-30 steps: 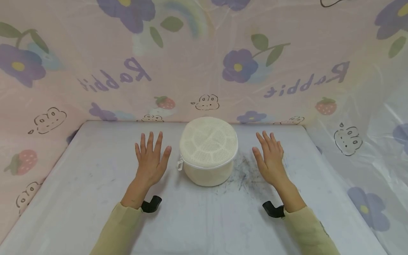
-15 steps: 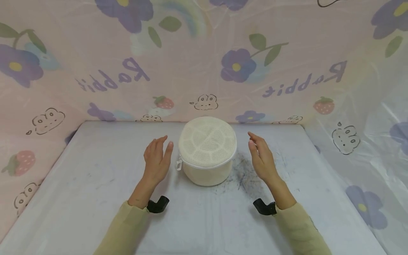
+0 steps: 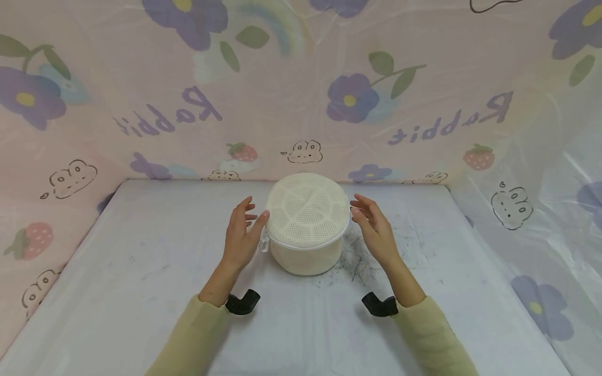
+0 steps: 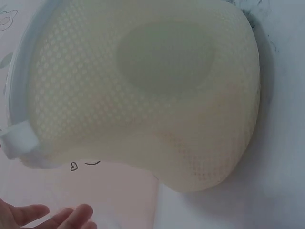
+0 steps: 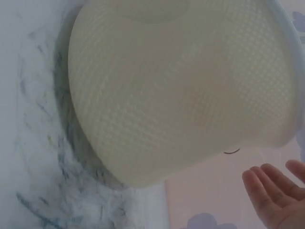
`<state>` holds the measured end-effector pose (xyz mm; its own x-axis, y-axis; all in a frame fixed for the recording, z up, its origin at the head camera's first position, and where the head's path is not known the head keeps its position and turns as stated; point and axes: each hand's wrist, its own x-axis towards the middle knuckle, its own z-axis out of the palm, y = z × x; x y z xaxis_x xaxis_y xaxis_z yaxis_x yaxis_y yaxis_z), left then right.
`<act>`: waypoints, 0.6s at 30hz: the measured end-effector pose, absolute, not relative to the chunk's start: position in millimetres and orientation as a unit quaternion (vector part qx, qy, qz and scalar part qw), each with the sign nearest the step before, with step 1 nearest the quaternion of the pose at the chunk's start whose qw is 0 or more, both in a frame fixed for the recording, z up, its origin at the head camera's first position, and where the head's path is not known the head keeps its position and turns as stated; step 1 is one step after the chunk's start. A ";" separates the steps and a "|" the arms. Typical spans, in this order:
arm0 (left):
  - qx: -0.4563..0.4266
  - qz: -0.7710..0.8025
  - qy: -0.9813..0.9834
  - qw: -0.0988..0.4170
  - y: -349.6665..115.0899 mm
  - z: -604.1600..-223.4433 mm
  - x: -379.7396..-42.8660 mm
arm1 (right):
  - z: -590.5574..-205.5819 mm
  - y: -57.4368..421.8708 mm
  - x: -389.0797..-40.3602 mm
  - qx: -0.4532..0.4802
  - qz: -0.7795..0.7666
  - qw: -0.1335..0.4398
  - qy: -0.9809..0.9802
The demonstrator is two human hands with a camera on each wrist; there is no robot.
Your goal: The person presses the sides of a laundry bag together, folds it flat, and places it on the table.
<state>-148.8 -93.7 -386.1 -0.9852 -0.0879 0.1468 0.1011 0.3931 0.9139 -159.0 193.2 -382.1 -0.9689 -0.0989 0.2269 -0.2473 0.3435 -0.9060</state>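
one cream mesh bag [image 3: 308,216], one left hand [image 3: 241,239], one right hand [image 3: 379,235], both with fingers relaxed, one either side

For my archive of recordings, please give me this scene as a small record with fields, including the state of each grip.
Object: cream mesh bag, round, standing on the white table
Zipper pull: at the bag's left side
Left grip: relaxed, beside the bag's left; contact cannot be told
Right grip: relaxed, beside the bag's right; contact cannot be told
Marks: dark smudges on the table, right of the bag
Backdrop: pink sheet printed with flowers, strawberries and rabbits
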 end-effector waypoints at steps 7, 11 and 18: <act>0.021 -0.573 -0.817 0.067 -85.1 -382.7 -147.7 | -375.2 183.3 -162.7 0.064 0.610 0.038 -0.789; 0.020 -0.564 -0.823 0.067 -81.3 -383.1 -146.6 | -375.6 179.6 -165.3 0.052 0.603 0.024 -0.796; 0.003 -0.557 -0.827 0.071 -76.2 -384.6 -146.7 | -378.7 174.0 -169.6 0.056 0.605 0.011 -0.794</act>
<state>-146.7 -76.2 -384.6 -0.9899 -0.0836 0.1142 0.0744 0.3790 0.9224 -169.6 174.0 -378.7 -0.9934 -0.0759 0.0859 -0.1031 0.2624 -0.9594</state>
